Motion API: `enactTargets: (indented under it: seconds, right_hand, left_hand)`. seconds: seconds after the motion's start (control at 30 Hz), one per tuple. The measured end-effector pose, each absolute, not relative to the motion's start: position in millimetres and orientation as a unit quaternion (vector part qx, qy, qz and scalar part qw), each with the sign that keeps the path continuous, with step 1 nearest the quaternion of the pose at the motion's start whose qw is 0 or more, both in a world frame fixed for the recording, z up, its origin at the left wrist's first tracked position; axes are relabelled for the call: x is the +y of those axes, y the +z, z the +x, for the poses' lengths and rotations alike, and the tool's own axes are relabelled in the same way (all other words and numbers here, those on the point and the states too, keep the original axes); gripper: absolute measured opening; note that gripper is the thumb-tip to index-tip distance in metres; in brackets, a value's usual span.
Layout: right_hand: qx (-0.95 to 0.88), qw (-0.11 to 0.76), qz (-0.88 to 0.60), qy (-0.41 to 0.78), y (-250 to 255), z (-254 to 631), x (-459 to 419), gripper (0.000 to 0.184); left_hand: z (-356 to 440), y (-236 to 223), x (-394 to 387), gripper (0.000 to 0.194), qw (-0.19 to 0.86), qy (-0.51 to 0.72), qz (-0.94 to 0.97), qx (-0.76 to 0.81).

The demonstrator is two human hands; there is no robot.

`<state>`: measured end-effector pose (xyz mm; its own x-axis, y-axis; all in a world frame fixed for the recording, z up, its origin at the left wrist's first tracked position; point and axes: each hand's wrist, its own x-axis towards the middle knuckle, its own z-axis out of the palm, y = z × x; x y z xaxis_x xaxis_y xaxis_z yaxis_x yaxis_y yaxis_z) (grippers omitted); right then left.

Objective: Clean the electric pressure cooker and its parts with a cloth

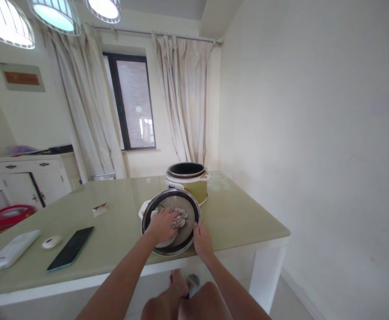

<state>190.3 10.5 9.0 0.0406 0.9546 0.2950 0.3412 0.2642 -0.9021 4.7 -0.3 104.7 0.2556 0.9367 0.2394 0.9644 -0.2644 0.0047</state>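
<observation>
Two hands (pixel 163 224), one lid (pixel 184 235), one cooker (pixel 197 190)

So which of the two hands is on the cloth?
The left hand, resting on the patterned cloth inside the round lid; the right hand holds the lid's rim, apart from the cloth.

Olive green and white on the cooker (pixel 196 183), black inside. Grey, ringed in black, on the lid (pixel 186 233). White with dark grey patterning on the cloth (pixel 180 219). Pale green across the desk (pixel 130 195). Black, edged in teal, on the phone (pixel 70 249).
</observation>
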Motion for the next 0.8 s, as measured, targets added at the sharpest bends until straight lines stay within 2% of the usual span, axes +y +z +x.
enactTargets:
  seconds: [0.8]
  right_hand:
    - [-0.61,0.521,-0.503,0.321,7,190,12,0.051]
  left_hand:
    - [15,90,-18,0.057,0.087,-0.087,-0.795,-0.594]
